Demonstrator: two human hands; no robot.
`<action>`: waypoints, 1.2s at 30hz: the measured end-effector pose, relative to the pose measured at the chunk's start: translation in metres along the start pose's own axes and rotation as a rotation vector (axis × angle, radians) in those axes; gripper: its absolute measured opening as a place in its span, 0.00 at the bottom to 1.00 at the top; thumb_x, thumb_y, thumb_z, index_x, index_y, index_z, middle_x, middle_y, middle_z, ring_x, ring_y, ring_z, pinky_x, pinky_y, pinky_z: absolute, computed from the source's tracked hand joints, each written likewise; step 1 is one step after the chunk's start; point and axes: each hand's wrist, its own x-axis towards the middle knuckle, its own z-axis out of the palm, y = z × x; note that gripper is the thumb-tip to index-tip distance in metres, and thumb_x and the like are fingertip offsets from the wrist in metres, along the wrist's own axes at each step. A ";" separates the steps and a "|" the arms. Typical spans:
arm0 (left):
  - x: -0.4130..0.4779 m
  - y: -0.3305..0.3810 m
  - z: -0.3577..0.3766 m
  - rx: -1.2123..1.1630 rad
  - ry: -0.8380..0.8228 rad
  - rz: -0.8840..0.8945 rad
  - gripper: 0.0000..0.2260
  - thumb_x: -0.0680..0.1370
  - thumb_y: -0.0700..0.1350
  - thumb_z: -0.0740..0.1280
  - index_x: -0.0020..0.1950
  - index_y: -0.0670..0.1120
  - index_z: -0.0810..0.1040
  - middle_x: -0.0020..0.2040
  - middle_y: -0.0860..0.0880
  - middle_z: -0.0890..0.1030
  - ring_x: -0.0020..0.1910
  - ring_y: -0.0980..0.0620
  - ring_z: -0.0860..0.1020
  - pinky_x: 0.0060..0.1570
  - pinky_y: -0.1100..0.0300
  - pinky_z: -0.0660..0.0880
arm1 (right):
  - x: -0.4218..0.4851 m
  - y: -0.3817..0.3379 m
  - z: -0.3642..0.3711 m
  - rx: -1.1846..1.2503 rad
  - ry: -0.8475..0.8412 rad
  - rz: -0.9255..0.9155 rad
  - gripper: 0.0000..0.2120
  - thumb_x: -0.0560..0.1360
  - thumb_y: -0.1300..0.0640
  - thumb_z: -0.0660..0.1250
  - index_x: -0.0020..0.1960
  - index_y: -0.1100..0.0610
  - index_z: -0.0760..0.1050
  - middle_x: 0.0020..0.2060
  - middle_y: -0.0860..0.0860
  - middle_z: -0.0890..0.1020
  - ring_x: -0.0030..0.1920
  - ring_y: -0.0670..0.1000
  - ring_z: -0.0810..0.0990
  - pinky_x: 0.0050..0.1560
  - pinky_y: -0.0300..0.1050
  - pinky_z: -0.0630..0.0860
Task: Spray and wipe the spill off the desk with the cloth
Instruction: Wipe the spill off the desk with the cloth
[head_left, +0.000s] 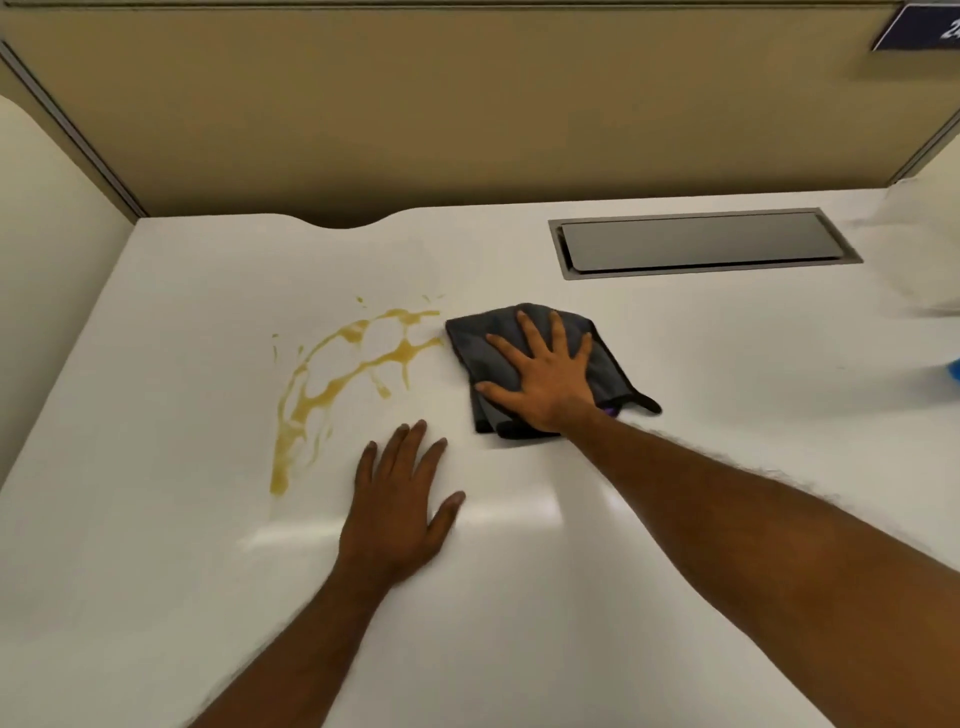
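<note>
A glossy white desk (156, 571) is seen from above; a yellow-brown liquid spill (402, 353) is spread in branching streaks over its left half, from near the middle towards the front-left. A dark grey folded cloth (467, 338) is laid just right of the spill's far end; whether its left edge touches the streaks cannot be told. The cloth is pressed flat by the right hand (545, 379), whose fingers are held straight and spread wide over the fabric, with nothing gripped. The left hand (395, 514) is laid palm-down on the bare desk, nearer the front edge, between the spill and the right forearm; its fingers are straight and slightly spread, and nothing is held. A rectangular grey metal hatch (696, 241) is set into the desk near the far edge, towards the far-right corner; a tan partition panel (467, 114) is stood behind that edge. A blurred blue object (953, 376) is glimpsed at the right edge; what it is cannot be told.
</note>
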 end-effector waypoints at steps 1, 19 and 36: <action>-0.001 -0.001 0.001 -0.009 -0.006 0.003 0.30 0.78 0.63 0.52 0.77 0.49 0.65 0.79 0.46 0.61 0.79 0.46 0.57 0.76 0.42 0.53 | 0.000 0.004 -0.001 -0.004 0.003 0.027 0.40 0.67 0.19 0.40 0.76 0.32 0.46 0.80 0.48 0.44 0.78 0.63 0.37 0.67 0.78 0.34; 0.000 -0.002 0.007 -0.027 -0.007 -0.009 0.30 0.79 0.63 0.54 0.77 0.50 0.64 0.80 0.47 0.58 0.80 0.48 0.53 0.76 0.41 0.53 | 0.026 -0.021 0.004 -0.006 0.000 0.020 0.41 0.66 0.19 0.39 0.76 0.33 0.46 0.80 0.48 0.44 0.78 0.62 0.36 0.68 0.78 0.36; 0.001 -0.006 0.010 -0.008 0.010 -0.021 0.29 0.78 0.64 0.55 0.76 0.52 0.65 0.79 0.48 0.60 0.79 0.48 0.55 0.76 0.41 0.52 | 0.050 -0.048 0.000 0.002 -0.028 -0.101 0.40 0.67 0.20 0.41 0.76 0.34 0.48 0.80 0.48 0.45 0.78 0.62 0.36 0.69 0.78 0.38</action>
